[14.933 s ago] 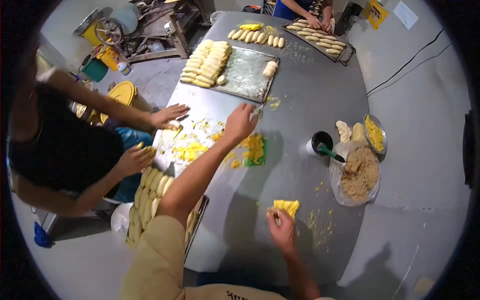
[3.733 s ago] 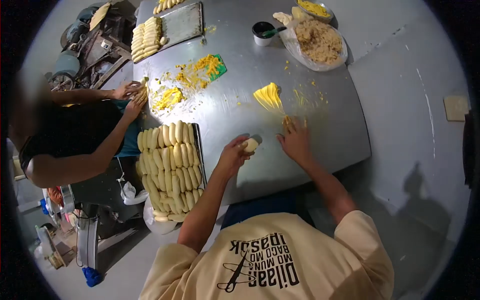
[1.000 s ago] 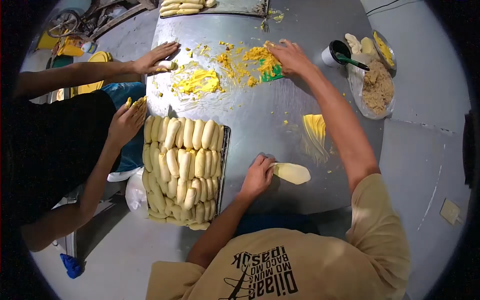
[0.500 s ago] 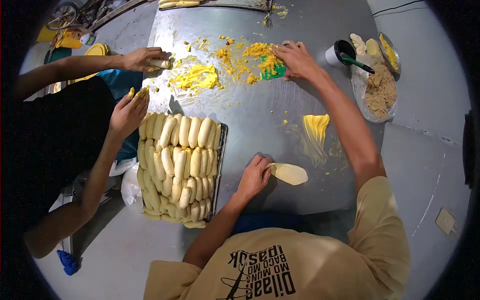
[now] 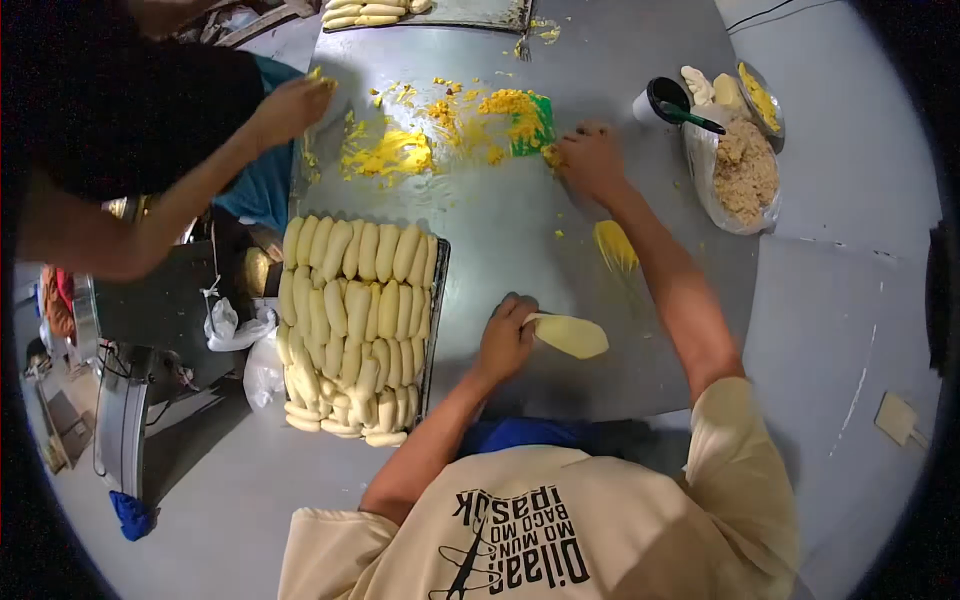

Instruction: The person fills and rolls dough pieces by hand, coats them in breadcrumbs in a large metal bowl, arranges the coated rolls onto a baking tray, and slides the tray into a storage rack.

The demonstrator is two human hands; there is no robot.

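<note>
- A flattened oval of pale dough (image 5: 570,335) lies on the steel worktop (image 5: 500,240), near its front edge and just right of the loaded tray.
- The left hand (image 5: 507,335) rests at the dough's left end, fingers curled down, pinning that end to the metal.
- The right hand (image 5: 590,160) is stretched far across the worktop, fingers bunched around a small lump of yellow filling (image 5: 551,155) right beside the green scraper (image 5: 540,125).
- A smear of yellow spread (image 5: 615,245) sits on the worktop between the two hands, partly under the right forearm.
- More yellow filling is heaped on and beside the scraper, with a second mound (image 5: 392,155) and loose crumbs to its left.
- The tray of shaped dough rolls (image 5: 355,325), packed in tight rows, stands to the left of the left hand, its front end hanging over the worktop's edge.
- A co-worker's hand (image 5: 290,105) in a dark sleeve reaches in at the far left corner, by the crumbs.
- At the far right stand a black-lined cup (image 5: 655,100) with a green-handled tool, a plastic bag of brown crumbs (image 5: 745,175) and a metal bowl of yellow stuff (image 5: 760,95).
- Another tray with rolls (image 5: 430,12) shows at the top edge.
</note>
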